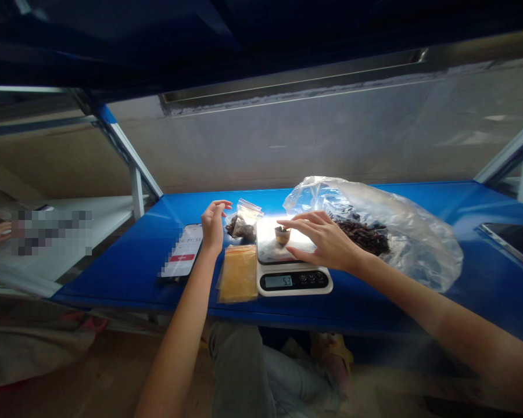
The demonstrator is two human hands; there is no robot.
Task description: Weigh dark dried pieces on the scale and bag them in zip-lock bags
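White glare on the scale platform [270, 244], dim shelf underside [200, 46], blurred warped edges

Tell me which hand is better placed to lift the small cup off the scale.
Right, likely: the right hand reaches over the digital scale close by the small cup, while the left hand is raised farther off, beside the small zip bag.
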